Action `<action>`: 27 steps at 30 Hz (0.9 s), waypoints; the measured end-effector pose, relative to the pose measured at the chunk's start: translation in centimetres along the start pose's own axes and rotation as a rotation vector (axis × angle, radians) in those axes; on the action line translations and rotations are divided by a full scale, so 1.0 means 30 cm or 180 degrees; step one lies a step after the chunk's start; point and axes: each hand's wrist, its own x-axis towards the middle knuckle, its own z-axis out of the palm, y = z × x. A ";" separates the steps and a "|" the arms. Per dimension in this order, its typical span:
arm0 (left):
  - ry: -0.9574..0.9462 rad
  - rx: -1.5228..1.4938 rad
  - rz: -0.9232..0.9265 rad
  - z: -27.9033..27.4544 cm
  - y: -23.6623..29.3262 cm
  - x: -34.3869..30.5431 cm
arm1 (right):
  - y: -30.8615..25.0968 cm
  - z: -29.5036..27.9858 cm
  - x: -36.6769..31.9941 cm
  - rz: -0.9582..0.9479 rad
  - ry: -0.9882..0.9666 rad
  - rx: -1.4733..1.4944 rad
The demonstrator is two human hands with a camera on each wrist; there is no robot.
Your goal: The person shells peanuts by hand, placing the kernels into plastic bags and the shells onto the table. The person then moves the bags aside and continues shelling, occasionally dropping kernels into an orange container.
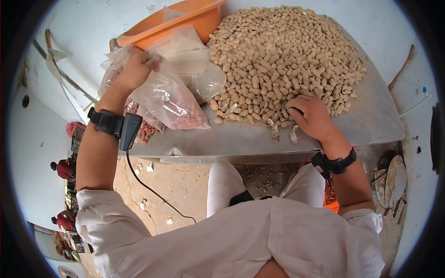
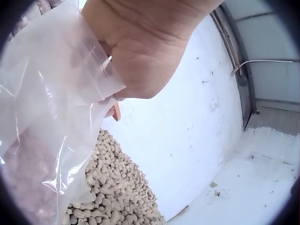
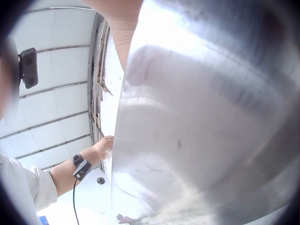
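In the head view my left hand (image 1: 134, 69) grips the upper part of a clear plastic bag (image 1: 169, 95) that holds pink shelled peanuts (image 1: 187, 111). The left wrist view shows the bag's film (image 2: 61, 93) bunched at the hand (image 2: 140, 61), with the fingertips mostly hidden. My right hand (image 1: 313, 116) rests at the front edge of a big heap of unshelled peanuts (image 1: 282, 55), its fingers loosely bent and partly out of sight. Just left of it lie split empty shells (image 1: 274, 129) on the metal tabletop (image 1: 222, 141).
Behind the bag an orange basin (image 1: 185, 21) leans by the wall, with more plastic film (image 1: 185, 51) in front. Loose red peanuts (image 1: 146, 132) lie under the bag's near side. A white wall (image 1: 102, 23) stands behind the table. Shell scraps litter the floor (image 1: 176, 194).
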 end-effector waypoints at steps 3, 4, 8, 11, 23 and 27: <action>-0.0173 0.0290 0.0215 -0.023 -0.028 0.028 | -0.001 0.001 -0.001 -0.0007 0.0016 0.0007; -0.0231 0.0254 0.0240 -0.028 -0.042 0.040 | -0.001 0.001 -0.001 -0.0017 0.0031 0.0009; -0.0439 0.0113 0.0060 -0.033 -0.085 0.043 | -0.003 0.002 0.000 0.0020 0.0054 0.0043; -0.0525 0.0294 -0.0035 -0.052 -0.016 -0.002 | -0.004 0.000 -0.001 0.0050 0.0055 0.0047; -0.1060 -0.0811 -0.0367 -0.128 -0.098 -0.102 | -0.008 -0.003 0.002 0.0057 0.0040 0.0052; -0.0730 -0.0596 -0.0354 -0.137 -0.123 -0.106 | -0.011 -0.001 0.001 0.0078 0.0061 0.0049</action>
